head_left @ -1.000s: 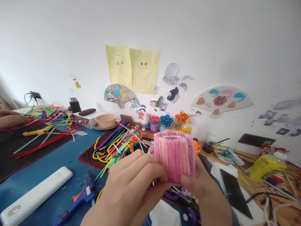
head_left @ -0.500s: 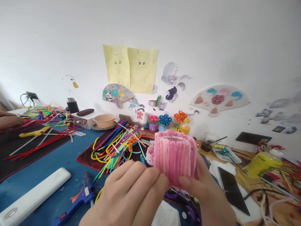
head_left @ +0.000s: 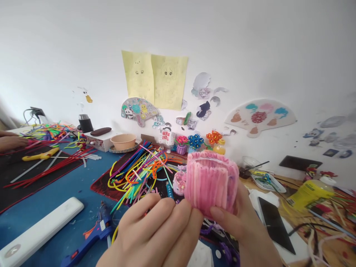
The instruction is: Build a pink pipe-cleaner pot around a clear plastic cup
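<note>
A small round cup [head_left: 207, 185] covered in upright pink pipe cleaners is held up in front of me, its open top tilted a little towards me and a clear rim showing inside. My right hand [head_left: 244, 222] grips it from the right, the thumb pressed on the lower front and the fingers hidden behind. Curled fingers of my left hand [head_left: 158, 230] close on the cup's lower left edge; their tips are out of sight. Just behind stands a smaller pink and white pipe-cleaner pot [head_left: 180, 183].
Loose coloured pipe cleaners [head_left: 141, 170] lie on a dark mat. At the left are a blue glue gun [head_left: 96, 235], a long white device [head_left: 41, 231] and yellow-handled pliers [head_left: 41, 155]. Another person's hands [head_left: 12, 142] work at the far left. A phone [head_left: 275, 224] lies at the right.
The pink cup has moved slightly right and turned, so more of its opening and right side show. Both my hands have shifted a little right with it.
</note>
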A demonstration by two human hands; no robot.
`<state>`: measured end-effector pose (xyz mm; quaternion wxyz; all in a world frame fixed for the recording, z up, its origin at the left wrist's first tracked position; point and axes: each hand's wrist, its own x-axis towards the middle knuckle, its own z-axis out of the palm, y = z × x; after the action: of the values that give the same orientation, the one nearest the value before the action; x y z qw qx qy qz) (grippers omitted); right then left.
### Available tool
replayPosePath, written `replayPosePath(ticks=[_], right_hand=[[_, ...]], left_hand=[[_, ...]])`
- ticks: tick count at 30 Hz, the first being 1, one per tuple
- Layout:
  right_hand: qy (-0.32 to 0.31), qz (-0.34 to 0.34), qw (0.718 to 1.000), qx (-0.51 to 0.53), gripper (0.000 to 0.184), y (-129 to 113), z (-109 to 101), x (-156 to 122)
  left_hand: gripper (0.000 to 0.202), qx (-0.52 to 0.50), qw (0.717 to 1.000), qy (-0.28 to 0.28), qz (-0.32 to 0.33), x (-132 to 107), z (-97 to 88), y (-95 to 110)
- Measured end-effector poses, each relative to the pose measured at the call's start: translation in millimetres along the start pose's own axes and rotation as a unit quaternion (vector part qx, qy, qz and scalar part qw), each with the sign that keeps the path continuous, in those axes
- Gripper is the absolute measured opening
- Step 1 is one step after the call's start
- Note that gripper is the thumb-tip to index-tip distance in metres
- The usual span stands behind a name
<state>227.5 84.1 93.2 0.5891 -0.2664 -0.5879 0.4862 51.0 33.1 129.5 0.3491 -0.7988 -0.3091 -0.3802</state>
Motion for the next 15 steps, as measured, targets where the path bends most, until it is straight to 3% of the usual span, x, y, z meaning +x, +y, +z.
replayPosePath(ticks=[6, 9, 15], right_hand=[[-0.020, -0.027, 0.999, 0.003, 0.073, 4, -4, 3], [-0.060, -0.022, 0.998, 0.013, 0.075, 7, -4, 3], [-0.070, -0.121, 0.990, -0.002, 0.075, 11, 3, 5]], left_hand=[[0.027, 0.017, 1.000, -0.018, 0.006, -2, 3.5, 2], [0.031, 0.042, 0.999, -0.007, 0.014, -3, 4.3, 3], [0.033, 0.068, 0.997, 0.037, -0.007, -14, 6.9, 15]])
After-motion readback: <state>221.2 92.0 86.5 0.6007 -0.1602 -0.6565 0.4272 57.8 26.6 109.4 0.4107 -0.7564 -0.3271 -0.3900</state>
